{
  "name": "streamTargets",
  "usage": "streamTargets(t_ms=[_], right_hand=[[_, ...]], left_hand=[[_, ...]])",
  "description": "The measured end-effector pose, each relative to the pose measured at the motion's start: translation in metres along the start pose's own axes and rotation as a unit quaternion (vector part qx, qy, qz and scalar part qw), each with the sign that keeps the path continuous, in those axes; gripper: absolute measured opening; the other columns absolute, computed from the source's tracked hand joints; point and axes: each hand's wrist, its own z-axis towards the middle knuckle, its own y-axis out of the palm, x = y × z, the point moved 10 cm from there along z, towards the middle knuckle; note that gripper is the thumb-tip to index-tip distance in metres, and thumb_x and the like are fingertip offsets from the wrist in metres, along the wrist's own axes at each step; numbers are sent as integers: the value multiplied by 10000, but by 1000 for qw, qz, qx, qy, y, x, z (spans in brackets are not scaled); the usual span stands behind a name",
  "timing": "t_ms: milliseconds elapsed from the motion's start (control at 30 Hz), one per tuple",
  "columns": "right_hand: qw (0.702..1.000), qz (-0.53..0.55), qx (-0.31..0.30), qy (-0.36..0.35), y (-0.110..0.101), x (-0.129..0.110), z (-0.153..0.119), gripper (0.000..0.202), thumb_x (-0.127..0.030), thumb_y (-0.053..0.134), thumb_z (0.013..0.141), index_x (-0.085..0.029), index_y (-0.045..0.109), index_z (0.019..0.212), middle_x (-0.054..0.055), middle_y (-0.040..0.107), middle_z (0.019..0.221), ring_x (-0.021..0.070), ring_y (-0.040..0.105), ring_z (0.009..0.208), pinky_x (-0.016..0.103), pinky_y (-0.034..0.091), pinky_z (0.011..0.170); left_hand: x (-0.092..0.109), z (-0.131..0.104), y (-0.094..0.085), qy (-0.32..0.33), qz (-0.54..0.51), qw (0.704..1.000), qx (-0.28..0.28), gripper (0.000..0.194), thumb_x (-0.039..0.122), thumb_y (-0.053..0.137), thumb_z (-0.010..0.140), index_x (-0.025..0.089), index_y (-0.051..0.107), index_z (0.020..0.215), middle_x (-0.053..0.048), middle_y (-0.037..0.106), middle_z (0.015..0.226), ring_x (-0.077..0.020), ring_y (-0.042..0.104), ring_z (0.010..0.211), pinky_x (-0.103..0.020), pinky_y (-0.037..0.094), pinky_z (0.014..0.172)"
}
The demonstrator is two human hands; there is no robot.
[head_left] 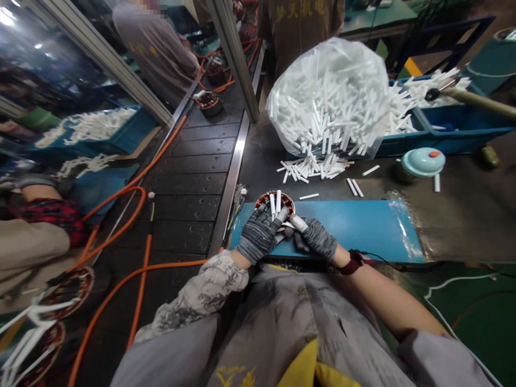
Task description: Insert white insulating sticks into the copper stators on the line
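Observation:
A round stator with copper windings (287, 200) sits at the left end of the blue mat (355, 228). My left hand (259, 232), in a grey glove, is at its near left edge, fingers closed around white tubes (278, 201) that stick up over the windings. To the right, my right hand (316, 235), gloved with a pale thumb and fingertips, pinches at the near right rim beside another white piece. What sits between its fingertips is too small to tell.
Behind the mat lie loose white tubes (314, 167) and a large clear bag of tubes (330, 102). Blue bins (467, 121) and a turquoise round-lidded container (423, 162) are right. Left runs a slatted conveyor (189, 183) with orange hoses (147, 258); other people stand beyond.

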Motion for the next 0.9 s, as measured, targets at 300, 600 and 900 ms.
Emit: streamTargets(t_ms=[300,600,900], right_hand=[[971,189,144,-20,-68,45,-26,575,-726,606,881,-164,696,965,40,728,678,150,616,526,287,496,533],[975,168,144,-32,-58,49,-23,524,-690,642,880,-175,723,940,51,739,712,156,634,565,293,517,557],[979,138,142,-43,-54,39,-22,556,-734,629,853,-189,735,878,50,733,689,162,640,555,289,521,563]], left_hand=[[-62,10,-33,-160,-324,932,5,690,455,770,825,209,588,1443,-145,662,1392,-318,646,1272,-516,498,1113],[-233,-53,-85,-484,-254,826,135,870,569,888,540,116,669,1250,-158,756,1145,-341,713,1050,-471,561,963],[-239,-61,-85,-451,77,887,60,791,463,647,866,-48,458,1438,-395,440,1491,-545,387,1412,-777,262,1089]])
